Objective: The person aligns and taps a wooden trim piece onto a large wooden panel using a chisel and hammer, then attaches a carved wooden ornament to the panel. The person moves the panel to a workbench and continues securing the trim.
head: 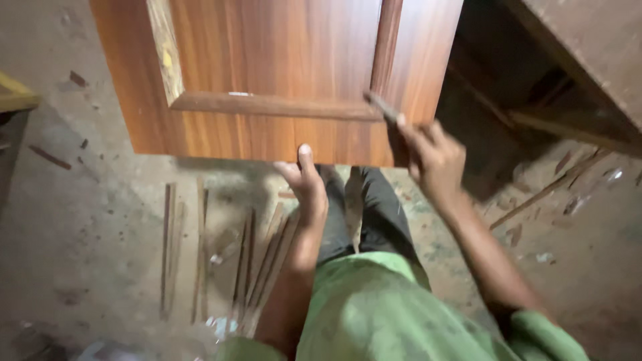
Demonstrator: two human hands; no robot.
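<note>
A reddish-brown wooden door panel point(281, 67) with raised moulding strips fills the upper middle of the head view. My left hand point(306, 184) grips its near bottom edge, thumb pressed on the face. My right hand point(431, 157) holds a small dark tool point(382, 107) whose tip touches the corner where the horizontal and vertical moulding strips meet. One side of the frame recess at the left shows bare, pale wood without a strip. My green shirt and dark trousers are below the panel.
Several thin wooden strips point(200, 247) lie on the dusty concrete floor under the panel. A dark wooden bench or table point(575, 60) stands at the upper right, with scrap sticks point(548, 190) beneath. A yellow-edged object point(13, 97) sits at the left edge.
</note>
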